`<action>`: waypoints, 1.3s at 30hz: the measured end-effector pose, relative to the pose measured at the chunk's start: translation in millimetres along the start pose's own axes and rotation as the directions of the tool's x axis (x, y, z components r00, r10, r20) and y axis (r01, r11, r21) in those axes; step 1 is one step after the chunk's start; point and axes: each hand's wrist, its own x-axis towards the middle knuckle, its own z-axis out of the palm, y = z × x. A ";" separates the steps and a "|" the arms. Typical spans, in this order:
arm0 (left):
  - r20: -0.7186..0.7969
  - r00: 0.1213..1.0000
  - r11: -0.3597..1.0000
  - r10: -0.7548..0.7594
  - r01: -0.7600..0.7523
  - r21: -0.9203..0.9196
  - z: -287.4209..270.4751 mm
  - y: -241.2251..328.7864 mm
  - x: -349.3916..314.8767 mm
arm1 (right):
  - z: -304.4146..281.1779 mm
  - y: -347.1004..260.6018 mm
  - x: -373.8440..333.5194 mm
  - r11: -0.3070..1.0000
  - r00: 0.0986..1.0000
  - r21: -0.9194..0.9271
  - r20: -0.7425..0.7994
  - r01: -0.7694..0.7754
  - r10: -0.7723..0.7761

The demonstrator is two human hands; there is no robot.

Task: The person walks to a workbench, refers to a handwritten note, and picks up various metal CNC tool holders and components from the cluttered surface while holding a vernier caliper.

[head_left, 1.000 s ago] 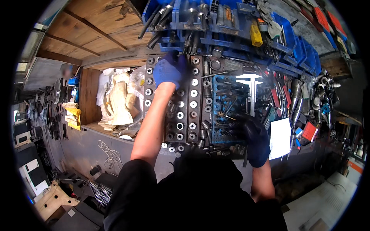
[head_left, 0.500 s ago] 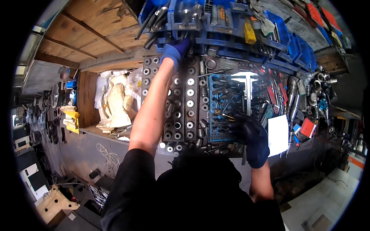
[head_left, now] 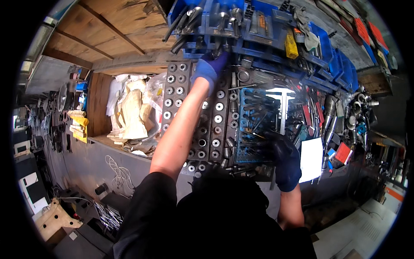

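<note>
In the head view, the left hand point(head_left: 211, 67), in a blue glove, reaches to the lower blue bin point(head_left: 192, 55), its fingertips among steel cylindrical tools point(head_left: 219, 45). Whether the fingers are clamped on one of them I cannot tell; glove and shadow hide the contact. The right hand point(head_left: 286, 159), in a dark glove, is well apart from the left, its fingers bent over the edge of the blue perforated tray point(head_left: 248, 156); whether it grips anything there cannot be made out.

Working at the bin well would mean feeling for a smooth body rather than a tip, keeping the tools from dragging on each other, and minding the upper bin just above the knuckles. The left forearm point(head_left: 183, 129) crosses over the rack point(head_left: 175, 85) of slotted collets point(head_left: 170, 90), so it is best kept raised.

The tools at the fingertips look round, slender and grey, with a dull metallic sheen, and lie close together in the lower bin. Their ends are too shadowed to identify.
</note>
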 end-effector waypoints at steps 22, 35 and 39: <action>0.472 0.843 0.308 -0.257 0.534 -0.787 0.2 -47.2 -7.7 | 1.8 -6.6 -0.9 0.999 0.999 0.040 -0.024 -0.020 0.021; 0.478 0.817 0.549 -0.322 0.572 -0.610 -6.2 17.7 -49.4 | -28.9 -8.8 5.8 0.951 0.974 0.216 -0.107 0.219 -0.200; 0.335 0.897 0.682 -0.288 0.438 -0.586 -5.1 16.9 -51.3 | -27.5 -17.9 0.2 0.932 0.975 0.284 -0.056 0.224 -0.217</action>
